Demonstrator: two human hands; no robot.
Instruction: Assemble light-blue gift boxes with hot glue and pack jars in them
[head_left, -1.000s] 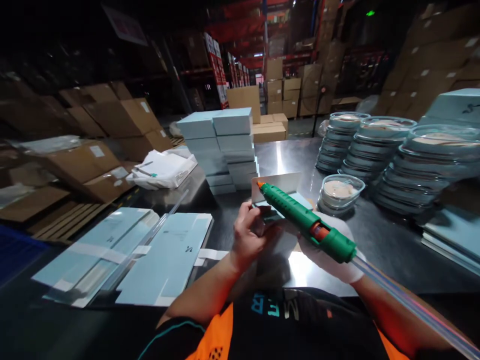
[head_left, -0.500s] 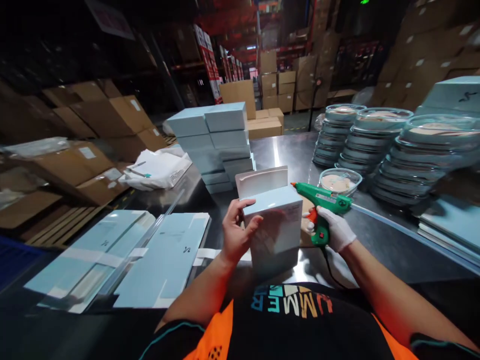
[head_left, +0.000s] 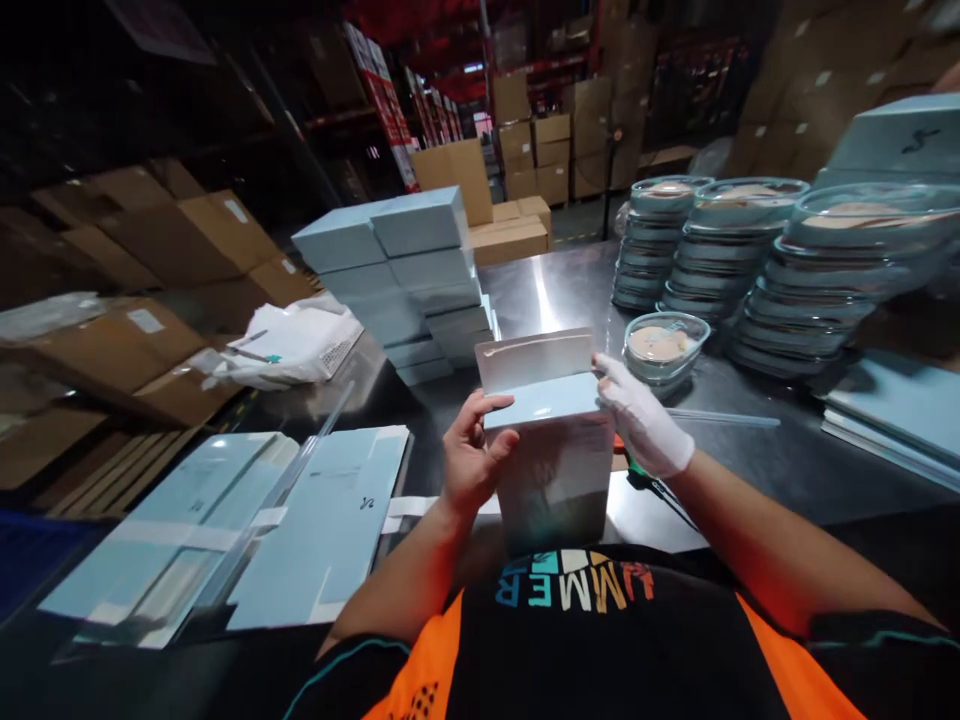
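Observation:
A light-blue cardboard box (head_left: pixel 555 470) stands upright in front of my chest, its top flap (head_left: pixel 536 358) raised at the far edge. My bare left hand (head_left: pixel 480 445) grips the box's left side, fingers on the top and thumb on the near face. At the upper right corner, my white-gloved right hand (head_left: pixel 643 415) holds the box by its edge near the flap; some of its fingertips are hidden. Below and behind this hand lies a green hot glue gun (head_left: pixel 637 474), mostly covered, with its clear glue stick (head_left: pixel 724 418) sticking out to the right.
Stacked light-blue boxes (head_left: pixel 390 270) stand at the back left. Flat box blanks (head_left: pixel 322 520) lie on the left, and more (head_left: pixel 900 410) at the right. Several stacks of clear oval containers (head_left: pixel 810 280) rise on the right, with a low one (head_left: pixel 664 350) nearer. A white basket (head_left: pixel 300 340) sits farther left.
My right hand has let go of the glue gun, which now lies on the table, and has moved up and left onto the box. My left hand keeps its grip.

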